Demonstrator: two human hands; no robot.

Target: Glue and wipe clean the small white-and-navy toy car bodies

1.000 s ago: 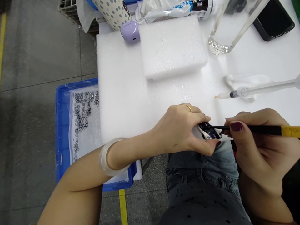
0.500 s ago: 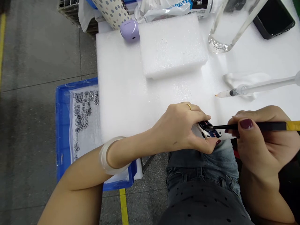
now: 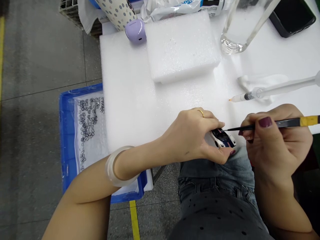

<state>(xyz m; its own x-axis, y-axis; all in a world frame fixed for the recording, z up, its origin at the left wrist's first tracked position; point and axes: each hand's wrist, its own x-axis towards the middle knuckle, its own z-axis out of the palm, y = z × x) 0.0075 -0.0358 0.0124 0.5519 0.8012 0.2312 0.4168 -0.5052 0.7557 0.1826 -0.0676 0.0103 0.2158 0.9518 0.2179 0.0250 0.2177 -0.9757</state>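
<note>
My left hand (image 3: 197,135) grips a small white and dark blue toy car (image 3: 223,138) at the near edge of the white foam sheet (image 3: 130,93). A gold ring sits on one finger and a pale bangle on that wrist. My right hand (image 3: 272,143) pinches a thin black tool with a yellow band (image 3: 280,124), held nearly level. Its fine tip touches the top of the car.
A foam block (image 3: 182,46) lies at the back of the sheet. A syringe (image 3: 270,91), a clear glass vessel (image 3: 240,30), a black phone (image 3: 292,16) and a lilac case (image 3: 135,31) lie around. A blue bin (image 3: 66,133) of small black parts stands at left.
My right hand has drawn back to the right and risen a little, leaving only the tool's tip at the car. The left hand and car stay put.
</note>
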